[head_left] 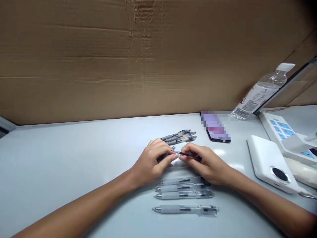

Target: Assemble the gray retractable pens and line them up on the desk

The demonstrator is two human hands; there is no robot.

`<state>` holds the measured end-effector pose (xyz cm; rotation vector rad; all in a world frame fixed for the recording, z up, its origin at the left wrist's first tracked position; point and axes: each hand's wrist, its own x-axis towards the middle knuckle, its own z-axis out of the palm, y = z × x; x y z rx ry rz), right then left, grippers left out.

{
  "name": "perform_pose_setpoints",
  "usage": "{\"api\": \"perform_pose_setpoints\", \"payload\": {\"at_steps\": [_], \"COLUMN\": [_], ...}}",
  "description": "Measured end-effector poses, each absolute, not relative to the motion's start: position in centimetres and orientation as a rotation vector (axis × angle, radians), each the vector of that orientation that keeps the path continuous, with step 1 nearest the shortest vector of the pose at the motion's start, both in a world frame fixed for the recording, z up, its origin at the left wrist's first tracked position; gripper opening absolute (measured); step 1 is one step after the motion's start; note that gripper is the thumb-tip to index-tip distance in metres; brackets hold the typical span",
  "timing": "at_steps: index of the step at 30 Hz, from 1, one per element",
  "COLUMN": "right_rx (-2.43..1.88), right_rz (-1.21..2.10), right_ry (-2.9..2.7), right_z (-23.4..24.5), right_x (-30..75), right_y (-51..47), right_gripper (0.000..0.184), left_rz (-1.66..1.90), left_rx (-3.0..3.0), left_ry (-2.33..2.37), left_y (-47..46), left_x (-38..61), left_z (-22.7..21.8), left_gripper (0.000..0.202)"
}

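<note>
Between my hands is a thin dark pen refill (185, 154) with a pale tip, lying roughly level. My right hand (205, 162) is closed around its dark end, between thumb and fingers. My left hand (156, 160) pinches at the pale tip. Part of another dark pen shows beneath my left fingers, mostly hidden. Just beyond my hands lie several grey-gripped pens (180, 136) in a loose group. Nearer to me, several clear pens with frosted grips (170, 188) lie side by side, one (185, 209) set apart at the front.
A phone (216, 127) lies at the back right. A water bottle (262, 91) leans by the cardboard wall (99, 59). At right are a white power bank (271, 165) with a cable and a power strip (277, 127), all on the white table (61, 165).
</note>
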<state>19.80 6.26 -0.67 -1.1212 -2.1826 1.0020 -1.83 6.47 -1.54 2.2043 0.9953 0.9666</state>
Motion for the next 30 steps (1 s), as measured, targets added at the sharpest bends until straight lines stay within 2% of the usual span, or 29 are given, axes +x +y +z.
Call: {"api": "perform_pose_setpoints", "payload": {"at_steps": [5,8,13,30], "right_rx": [-1.151,-1.177,-1.247,-1.207], "right_rz": [0.889,0.762,0.654,0.625], "right_ry": [-2.204,-2.240,-2.310,-2.372], "right_z": [-0.6,-0.8,-1.4,-1.1], "right_x": [20.6,21.3,22.1,21.9], "right_y": [6.8,7.2,7.8,7.3], "right_gripper": [0.030,0.033,0.034,0.031], "left_rz": [1.012,0.998,1.016,0.992], "left_rx": [1.960,1.786,1.710,1.805], "left_ry": [1.163,1.226,1.212,1.212], "left_y": [6.8,7.0,7.0,6.9], "left_x": [-1.9,-2.0,-2.1,-2.1], "left_z": [-1.4,-1.3,-1.3,-1.4], "left_gripper": [0.020,0.024,0.025,0.023]}}
